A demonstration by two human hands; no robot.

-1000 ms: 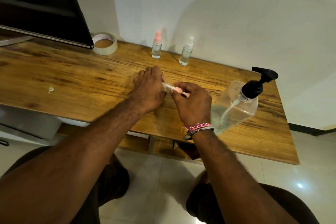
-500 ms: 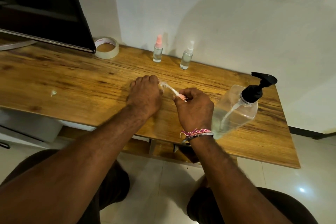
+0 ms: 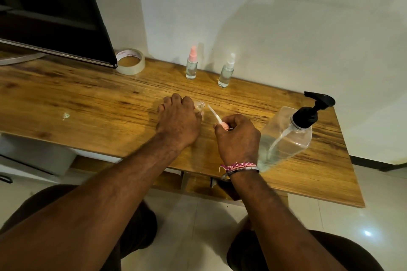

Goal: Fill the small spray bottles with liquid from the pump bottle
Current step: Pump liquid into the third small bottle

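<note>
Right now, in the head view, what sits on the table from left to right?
Tape roll → pink-topped spray bottle → white-topped spray bottle → pump bottle. In front, the left hand grips an open small bottle; the right hand pinches its pulled-out sprayer.

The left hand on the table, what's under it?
Under the left hand only a small clear bottle's open neck pokes out. Its body is covered, so any liquid inside cannot be seen.

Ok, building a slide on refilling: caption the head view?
Left hand holds an opened small bottle; right hand lifts out its pink sprayer beside the pump bottle.
</note>
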